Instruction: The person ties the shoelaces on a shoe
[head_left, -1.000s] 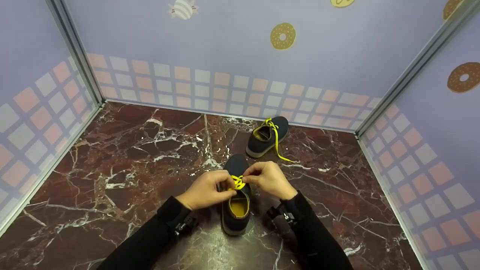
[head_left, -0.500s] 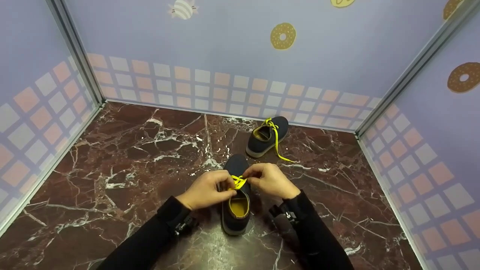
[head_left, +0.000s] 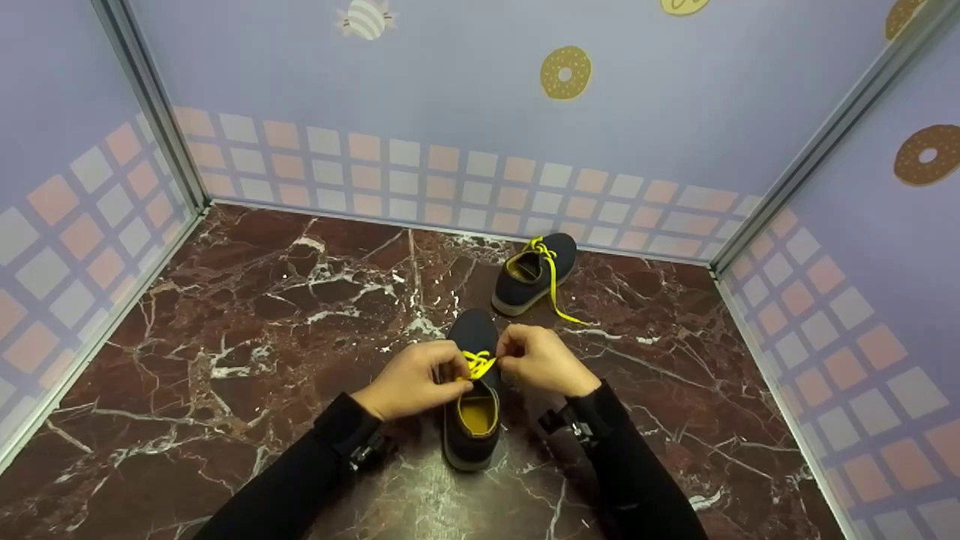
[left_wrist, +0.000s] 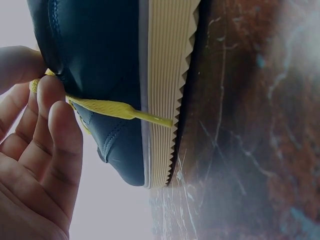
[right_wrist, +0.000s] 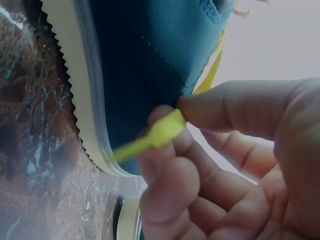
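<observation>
A dark shoe (head_left: 471, 442) with a yellow lining stands on the floor between both hands, toe pointing away. Yellow laces (head_left: 478, 364) cross over its tongue. From the left, my left hand (head_left: 416, 379) pinches a yellow lace near the eyelets; in the left wrist view the lace's tipped end (left_wrist: 115, 108) hangs over the shoe's side. My right hand (head_left: 541, 361) pinches the other lace at the shoe's right side. In the right wrist view that lace end (right_wrist: 167, 128) sticks out between thumb and forefinger, its tip pointing toward the sole.
A second dark shoe (head_left: 525, 281) stands farther back to the right, near the rear wall, one yellow lace trailing onto the floor. The floor (head_left: 300, 345) is dark red marble pattern. Pale purple walls (head_left: 450, 90) enclose it at the back and both sides.
My right hand has drawn slightly to the right with the lace, and the lace crossing has been pulled that way. The left hand and the shoes stay put.
</observation>
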